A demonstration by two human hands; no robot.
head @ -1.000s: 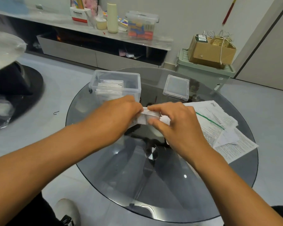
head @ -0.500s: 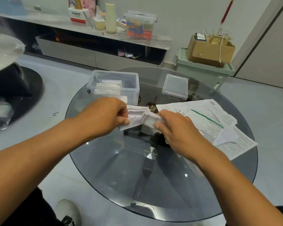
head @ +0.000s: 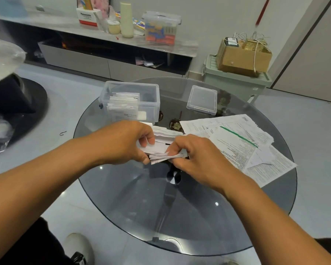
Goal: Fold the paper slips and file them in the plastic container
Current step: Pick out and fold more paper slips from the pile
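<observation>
Fingers of both hands, left (head: 122, 142) and right (head: 197, 157), pinch a folded slip (head: 161, 148) between them, held above the glass table (head: 180, 217). Behind it sits the open container (head: 130, 100) with filed slips (head: 122, 106), its lid (head: 202, 99) well apart; papers (head: 243, 142) lie right.

- Left hand (head: 122, 142) and right hand (head: 197, 159) are pinching a folded paper slip (head: 161, 148) above the glass table (head: 180, 217) centre.
- Plastic container (head: 130, 100), holding filed slips, is sitting near the far edge.
- Loose papers (head: 246, 144) are lying by the right edge.
</observation>
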